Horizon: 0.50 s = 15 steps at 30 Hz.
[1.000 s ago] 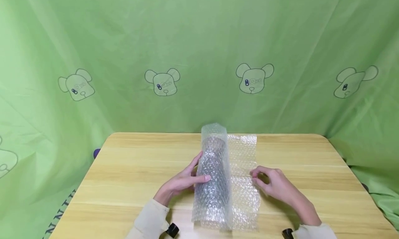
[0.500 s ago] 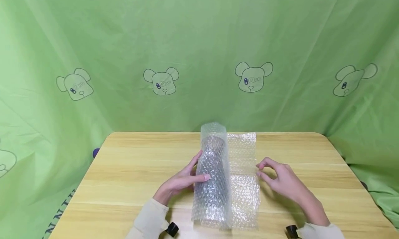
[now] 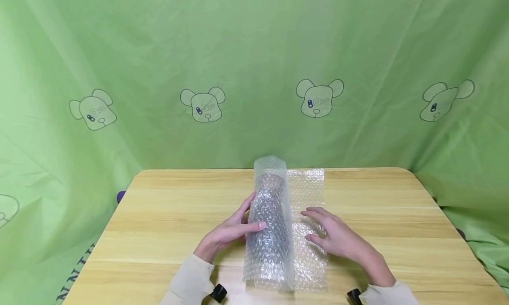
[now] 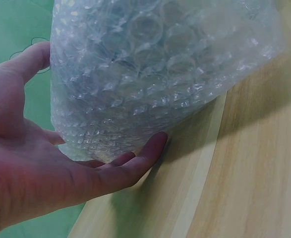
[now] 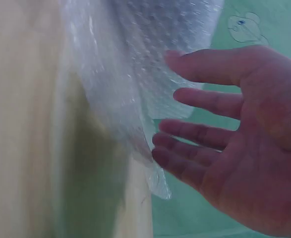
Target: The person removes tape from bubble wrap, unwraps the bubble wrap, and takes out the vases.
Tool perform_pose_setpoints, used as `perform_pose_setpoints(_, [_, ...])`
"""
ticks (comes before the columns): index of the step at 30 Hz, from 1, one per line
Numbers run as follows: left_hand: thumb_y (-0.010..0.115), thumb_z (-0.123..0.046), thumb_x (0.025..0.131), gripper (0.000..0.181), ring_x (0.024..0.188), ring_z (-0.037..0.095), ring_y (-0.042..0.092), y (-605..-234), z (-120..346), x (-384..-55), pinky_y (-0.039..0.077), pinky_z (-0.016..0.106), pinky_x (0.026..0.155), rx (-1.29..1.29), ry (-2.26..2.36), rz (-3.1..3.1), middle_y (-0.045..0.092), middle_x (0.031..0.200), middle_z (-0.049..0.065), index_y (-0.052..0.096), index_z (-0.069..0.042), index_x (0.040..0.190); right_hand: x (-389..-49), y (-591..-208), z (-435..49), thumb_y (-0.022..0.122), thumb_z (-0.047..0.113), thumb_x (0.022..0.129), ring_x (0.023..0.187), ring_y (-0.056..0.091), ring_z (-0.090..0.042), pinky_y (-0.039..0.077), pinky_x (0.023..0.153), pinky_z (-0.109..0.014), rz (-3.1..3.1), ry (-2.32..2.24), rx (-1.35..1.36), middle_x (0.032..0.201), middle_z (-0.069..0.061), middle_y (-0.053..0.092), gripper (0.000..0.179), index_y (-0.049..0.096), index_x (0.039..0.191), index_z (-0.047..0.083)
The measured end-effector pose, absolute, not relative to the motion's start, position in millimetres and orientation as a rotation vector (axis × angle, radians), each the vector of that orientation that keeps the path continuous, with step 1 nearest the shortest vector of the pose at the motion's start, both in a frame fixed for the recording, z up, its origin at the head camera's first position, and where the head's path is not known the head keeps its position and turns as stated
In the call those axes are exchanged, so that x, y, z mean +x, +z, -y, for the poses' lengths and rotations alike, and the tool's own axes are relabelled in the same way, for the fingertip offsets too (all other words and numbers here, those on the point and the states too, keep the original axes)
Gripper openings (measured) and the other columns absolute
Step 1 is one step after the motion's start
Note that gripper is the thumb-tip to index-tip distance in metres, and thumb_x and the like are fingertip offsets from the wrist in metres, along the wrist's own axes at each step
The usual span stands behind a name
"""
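Observation:
A bundle of bubble wrap (image 3: 268, 234) lies lengthwise near the middle of the table, wound round a dark, bottle-shaped object that shows only dimly through the layers. My left hand (image 3: 227, 232) grips its left side, thumb over the top and fingers reaching round the far side and below. In the left wrist view the fingers (image 4: 150, 148) curve beneath the wrap. A loose flap of bubble wrap (image 3: 304, 190) extends from the bundle's right side over the table. Above this flap, my right hand (image 3: 336, 236) has its fingers apart and pinches nothing; contact with the wrap is unclear.
The wooden table (image 3: 167, 216) has rounded far corners, and the bundle's far end reaches about its back edge. Behind it hangs a green curtain (image 3: 254, 75) printed with bear heads. Black wrist devices (image 3: 218, 292) sit by both sleeves.
My right hand first drew back right from the flap's edge with fingertips close together, then came left over the flap with fingers spread. My left hand keeps its hold on the bundle.

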<state>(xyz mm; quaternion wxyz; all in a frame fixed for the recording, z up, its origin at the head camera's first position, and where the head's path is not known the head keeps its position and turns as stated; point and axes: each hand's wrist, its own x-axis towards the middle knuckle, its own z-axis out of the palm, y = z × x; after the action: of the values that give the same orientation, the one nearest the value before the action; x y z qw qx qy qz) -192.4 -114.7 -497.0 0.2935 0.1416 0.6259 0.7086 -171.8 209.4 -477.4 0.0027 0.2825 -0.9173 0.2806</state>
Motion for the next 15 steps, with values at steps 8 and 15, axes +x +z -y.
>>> perform_pose_setpoints(8, [0.076,-0.023,0.092,0.107,0.139,0.042,0.045,-495,114,-191,0.042,0.059,0.112,0.366,1.883,-1.696,0.019,0.162,0.033,-0.001,-0.040,0.165,-170,-486,-204,0.084,0.023,0.084,0.135,0.043,-0.055,0.037,0.109,-0.069,2.977,0.911,0.893,0.153,-0.033,0.040,0.076,0.050,0.147,-0.001])
perform_pose_setpoints(15, [0.076,-0.022,0.092,0.108,0.146,0.046,0.032,-491,112,-188,0.036,0.060,0.115,0.356,1.883,-1.716,0.002,0.168,0.026,-0.002,-0.035,0.165,-167,-491,-203,0.087,0.038,0.078,0.140,0.036,-0.056,0.034,0.111,-0.070,3.048,0.916,0.903,0.157,-0.036,0.031,0.093,0.046,0.151,-0.002])
